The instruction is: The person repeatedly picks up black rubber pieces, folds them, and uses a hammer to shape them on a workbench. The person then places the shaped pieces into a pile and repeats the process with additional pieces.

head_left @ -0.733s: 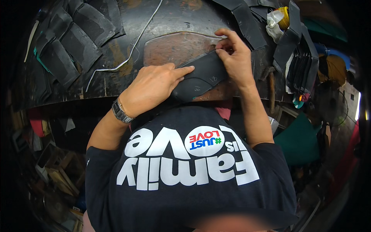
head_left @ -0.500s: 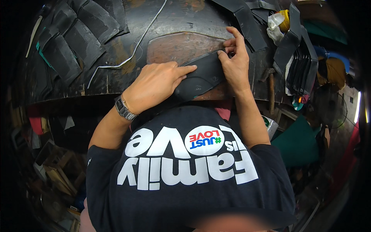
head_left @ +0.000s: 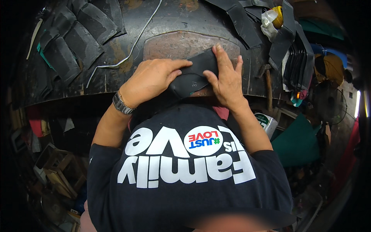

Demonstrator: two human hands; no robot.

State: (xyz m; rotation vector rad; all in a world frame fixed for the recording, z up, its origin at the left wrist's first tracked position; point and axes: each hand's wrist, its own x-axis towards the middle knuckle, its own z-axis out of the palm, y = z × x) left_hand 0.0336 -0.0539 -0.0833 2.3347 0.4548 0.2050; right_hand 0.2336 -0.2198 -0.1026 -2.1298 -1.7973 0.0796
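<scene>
On a brown board (head_left: 174, 41) at the middle of the worktop's (head_left: 174, 19) near edge, a flat black panel (head_left: 200, 63). Lies to the right of the left hand (head_left: 150, 77) and to the left of the right hand (head_left: 227, 82), touching both, with neither clearly nearer. Runs aslant: long axis from a rounded end at the near edge up to a corner toward the far right, by the right fingertips.

Left forefinger stretched onto the panel's left side, thumb just below, other fingers curled beneath the palm; too hidden to tell of any grip there. Right hand spread, thumb on the panel well apart from the forefinger, with no closed pinch to be seen. Covered by the hands: parts of both side edges. Hard to judge in shadow: any overhang past the near edge.

Around: loose black pieces (head_left: 82, 38) overlapping toward the far left corner; between these and the board, a white cord (head_left: 112, 65); toward the far right corner, black strips (head_left: 243, 25) and a white plastic bag (head_left: 269, 26); nearer the right hand, a hammer (head_left: 269, 86), handle reaching past the near edge.
</scene>
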